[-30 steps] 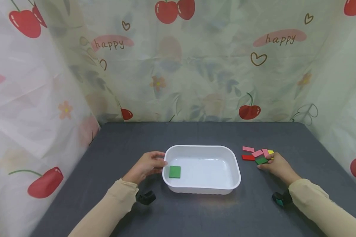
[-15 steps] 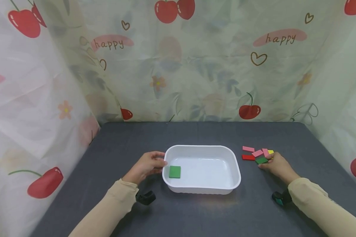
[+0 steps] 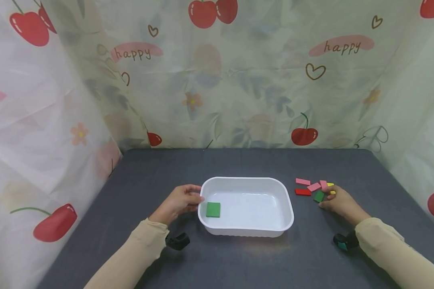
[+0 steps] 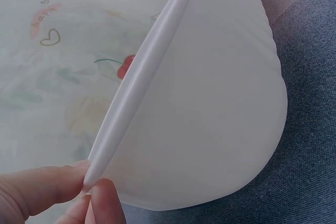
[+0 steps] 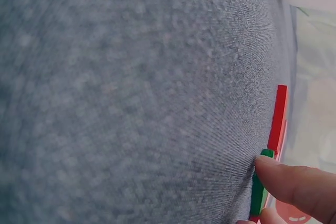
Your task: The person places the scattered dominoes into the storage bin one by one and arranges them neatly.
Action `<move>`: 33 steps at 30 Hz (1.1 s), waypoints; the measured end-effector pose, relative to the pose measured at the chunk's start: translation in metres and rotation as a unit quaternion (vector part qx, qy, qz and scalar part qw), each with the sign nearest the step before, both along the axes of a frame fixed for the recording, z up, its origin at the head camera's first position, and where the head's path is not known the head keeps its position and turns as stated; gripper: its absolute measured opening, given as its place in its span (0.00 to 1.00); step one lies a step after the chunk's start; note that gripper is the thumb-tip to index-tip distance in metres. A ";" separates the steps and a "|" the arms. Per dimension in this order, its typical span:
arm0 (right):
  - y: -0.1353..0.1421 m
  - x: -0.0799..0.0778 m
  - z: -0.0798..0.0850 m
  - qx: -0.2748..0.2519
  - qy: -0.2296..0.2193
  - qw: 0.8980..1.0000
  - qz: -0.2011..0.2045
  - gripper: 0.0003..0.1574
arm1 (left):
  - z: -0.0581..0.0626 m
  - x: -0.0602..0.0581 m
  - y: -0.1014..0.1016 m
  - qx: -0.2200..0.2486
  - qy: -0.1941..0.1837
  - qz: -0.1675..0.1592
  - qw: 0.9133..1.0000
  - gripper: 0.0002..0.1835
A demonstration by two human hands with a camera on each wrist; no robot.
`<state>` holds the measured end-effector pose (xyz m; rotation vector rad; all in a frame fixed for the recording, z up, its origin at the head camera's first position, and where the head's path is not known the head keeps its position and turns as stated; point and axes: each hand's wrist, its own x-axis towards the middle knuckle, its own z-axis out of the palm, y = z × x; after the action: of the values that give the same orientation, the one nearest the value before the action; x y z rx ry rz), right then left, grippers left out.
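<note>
My left hand (image 3: 179, 203) pinches the left end of the rim of a white plastic basin (image 3: 253, 230). In the left wrist view the thumb lies on one side of the basin rim (image 4: 142, 74) and a finger on the other. A flat green square block (image 3: 213, 210) lies inside the basin at the left. Right of the basin, my right hand (image 3: 341, 204) holds a green block (image 3: 319, 196) between thumb and fingers, low at the table. The right wrist view shows the thumb on this green block (image 5: 258, 192); the fingers are mostly out of that frame.
Beside the held block lie a red block (image 3: 303, 192), several pink blocks (image 3: 314, 187) and yellow pieces (image 3: 330, 185) partly covered by my right hand. A dark grey cloth covers the table (image 3: 246, 265). Printed curtains (image 3: 238, 92) stand behind and on both sides.
The green block under my right hand has turned and shifted slightly right, with the hand moving a little right too. The left hand and basin stay put.
</note>
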<state>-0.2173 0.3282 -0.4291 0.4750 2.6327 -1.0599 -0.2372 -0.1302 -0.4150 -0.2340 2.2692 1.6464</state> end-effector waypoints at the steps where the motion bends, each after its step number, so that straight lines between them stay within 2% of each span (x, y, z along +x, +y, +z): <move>1: 0.000 0.000 0.000 -0.002 0.000 1.000 0.000 0.42 | 0.000 0.000 0.000 -0.001 0.000 0.000 1.000 0.23; 10: 0.004 0.002 0.000 -0.006 -0.007 0.999 0.033 0.43 | 0.000 0.000 0.001 -0.005 -0.002 0.000 1.000 0.23; 18: 0.000 0.003 0.000 0.008 -0.009 1.000 0.025 0.44 | 0.000 0.000 0.001 -0.009 0.001 -0.001 1.000 0.23; 23: -0.001 0.001 0.002 0.011 -0.010 0.999 0.034 0.43 | 0.000 0.001 0.000 -0.006 0.002 -0.001 1.000 0.23; 27: 0.002 0.001 0.003 -0.008 -0.007 0.999 0.040 0.43 | 0.001 0.002 0.000 -0.002 0.001 0.000 1.000 0.23; 33: 0.001 -0.001 0.010 -0.071 0.020 0.996 0.052 0.43 | 0.002 0.001 0.000 -0.002 0.000 0.000 1.000 0.23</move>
<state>-0.2186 0.3295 -0.4191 0.2865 2.5626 -1.2235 -0.2361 -0.1299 -0.4130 -0.2340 2.2721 1.6425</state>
